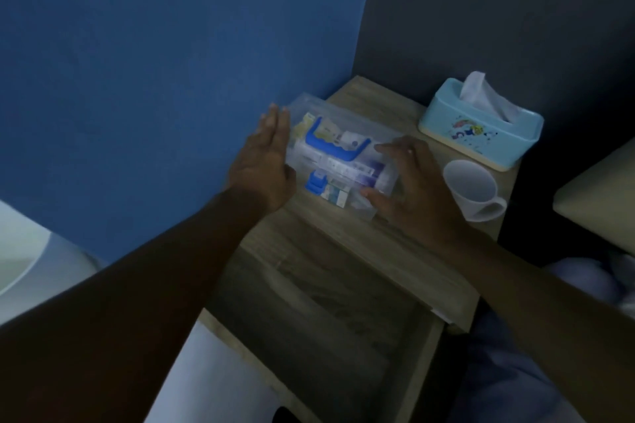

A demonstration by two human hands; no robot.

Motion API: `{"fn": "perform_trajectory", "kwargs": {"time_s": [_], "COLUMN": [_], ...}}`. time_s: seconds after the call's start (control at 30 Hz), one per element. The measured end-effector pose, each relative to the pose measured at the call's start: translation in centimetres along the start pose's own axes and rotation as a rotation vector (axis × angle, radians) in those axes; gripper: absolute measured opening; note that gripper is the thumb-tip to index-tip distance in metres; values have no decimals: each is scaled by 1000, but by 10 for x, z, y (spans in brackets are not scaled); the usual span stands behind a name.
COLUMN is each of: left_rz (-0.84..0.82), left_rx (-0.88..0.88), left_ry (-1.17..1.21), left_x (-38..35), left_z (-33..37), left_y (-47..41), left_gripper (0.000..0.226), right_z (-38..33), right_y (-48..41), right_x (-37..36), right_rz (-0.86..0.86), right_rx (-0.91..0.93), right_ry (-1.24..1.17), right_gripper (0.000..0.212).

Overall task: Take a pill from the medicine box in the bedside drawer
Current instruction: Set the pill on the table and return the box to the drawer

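A clear plastic medicine box [343, 134] with a blue handle and blue clasp lies on top of the wooden bedside table [385, 244]. Several medicine packets show through its lid. My left hand [264, 161] is flat against the box's left side, fingers straight. My right hand [409, 185] is pressed to the box's right end, fingers on the lid and thumb at the front corner. Below, the bedside drawer [326, 326] stands pulled out and looks empty inside.
A light blue tissue box [488, 127] stands at the table's back right, with a white mug [470, 189] in front of it. A blue wall lies to the left, a dark wall behind. Bedding shows at the right edge.
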State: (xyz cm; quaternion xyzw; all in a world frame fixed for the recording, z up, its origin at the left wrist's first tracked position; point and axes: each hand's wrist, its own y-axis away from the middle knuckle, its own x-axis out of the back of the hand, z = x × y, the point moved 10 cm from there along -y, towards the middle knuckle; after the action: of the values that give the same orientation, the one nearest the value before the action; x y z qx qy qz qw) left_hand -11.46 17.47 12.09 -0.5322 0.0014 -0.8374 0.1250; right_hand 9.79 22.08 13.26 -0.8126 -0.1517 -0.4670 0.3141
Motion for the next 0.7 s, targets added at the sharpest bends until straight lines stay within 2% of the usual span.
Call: {"fn": "perform_trajectory", "kwargs": {"time_s": [0.1,0.2,0.3,0.5,0.57,0.7], "left_rz": [-61,-21,19,-42,-42,-56], "left_rx": [-64,-77,-101,-164,-229,-280], "left_ry": [-120,-150,-159,-268,-299,-283], "left_x": [-16,-21,-23,-32,-35,-37], "left_z": [6,6,10,15,23,31], "left_y": [0,4,5,2,1,-3], "left_gripper": [83,81,84,120,116,94], "right_z": [-9,-8,-3,-2,-2,-1], "right_y": [2,6,6,3,3,3], "right_x": [-6,-13,-15,-16,-16,-15], "right_rz": [-56,-119,-147,-140,-139,-126], "right_rx": [92,157,142,99,106,119], "right_ry": [61,78,80,19,12,19], "right_gripper": [54,53,55,57,57,57]}}
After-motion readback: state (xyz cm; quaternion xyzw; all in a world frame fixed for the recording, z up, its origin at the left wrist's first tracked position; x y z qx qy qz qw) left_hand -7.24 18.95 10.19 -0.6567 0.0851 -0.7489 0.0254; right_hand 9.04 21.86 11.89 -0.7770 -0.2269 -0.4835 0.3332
